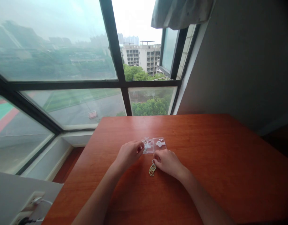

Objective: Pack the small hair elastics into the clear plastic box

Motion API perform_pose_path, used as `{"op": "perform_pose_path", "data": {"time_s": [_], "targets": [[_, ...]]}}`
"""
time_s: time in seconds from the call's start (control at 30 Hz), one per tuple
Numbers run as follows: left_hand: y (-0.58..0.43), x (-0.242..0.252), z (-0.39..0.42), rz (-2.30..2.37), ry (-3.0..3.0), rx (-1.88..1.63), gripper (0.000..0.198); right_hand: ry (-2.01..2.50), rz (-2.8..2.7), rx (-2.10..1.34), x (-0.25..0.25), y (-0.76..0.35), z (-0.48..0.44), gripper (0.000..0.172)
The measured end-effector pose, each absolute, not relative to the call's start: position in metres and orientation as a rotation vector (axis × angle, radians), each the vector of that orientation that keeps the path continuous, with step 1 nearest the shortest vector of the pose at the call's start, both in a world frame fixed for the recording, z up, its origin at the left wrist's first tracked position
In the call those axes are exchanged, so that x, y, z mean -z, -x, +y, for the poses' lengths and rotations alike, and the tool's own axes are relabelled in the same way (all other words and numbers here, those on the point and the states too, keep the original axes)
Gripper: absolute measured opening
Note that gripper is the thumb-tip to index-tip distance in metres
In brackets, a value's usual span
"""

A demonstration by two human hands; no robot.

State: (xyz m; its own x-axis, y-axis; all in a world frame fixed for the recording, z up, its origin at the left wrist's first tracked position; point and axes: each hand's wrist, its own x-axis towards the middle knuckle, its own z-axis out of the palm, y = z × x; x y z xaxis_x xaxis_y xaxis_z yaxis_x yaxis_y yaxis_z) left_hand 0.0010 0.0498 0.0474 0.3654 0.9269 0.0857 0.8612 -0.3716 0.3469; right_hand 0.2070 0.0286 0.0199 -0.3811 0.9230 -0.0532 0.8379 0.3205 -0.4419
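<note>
Rings point(152, 169) | likely separating one | your right hand point(167, 161) nearly closed, left hand point(129, 153) curled by case point(158, 144), holds unclear | next: gentle pinch

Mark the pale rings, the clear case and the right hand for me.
Pale rings point(152, 170): head view, on the overlapping bands.
Clear case point(160, 143): head view, on its right half's white marking.
Right hand point(167, 160): head view, on its back.

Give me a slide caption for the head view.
Left hand at a clear case, right hand at a row of overlapping pale rings, over a brown table by a window.
</note>
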Motion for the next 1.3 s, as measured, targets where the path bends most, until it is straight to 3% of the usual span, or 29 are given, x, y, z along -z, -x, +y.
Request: {"op": "perform_pose_path", "data": {"time_s": [0.57, 0.8, 1.3], "targets": [[-0.011, -0.061, 0.03, 1.123, -2.437, -0.012, 0.017, 1.456, -2.182, -0.523, -0.043, -0.19, 0.059, 0.01], [-0.006, -0.058, 0.029, 1.133, -2.433, -0.028, 0.016, 1.516, -2.276, -0.496, -0.041, -0.176, 0.067, 0.018], [-0.024, -0.06, 0.021, 1.12, -2.537, -0.056, 0.014, 1.485, -2.057, -0.599, -0.024, -0.228, 0.049, 0.013]]}}
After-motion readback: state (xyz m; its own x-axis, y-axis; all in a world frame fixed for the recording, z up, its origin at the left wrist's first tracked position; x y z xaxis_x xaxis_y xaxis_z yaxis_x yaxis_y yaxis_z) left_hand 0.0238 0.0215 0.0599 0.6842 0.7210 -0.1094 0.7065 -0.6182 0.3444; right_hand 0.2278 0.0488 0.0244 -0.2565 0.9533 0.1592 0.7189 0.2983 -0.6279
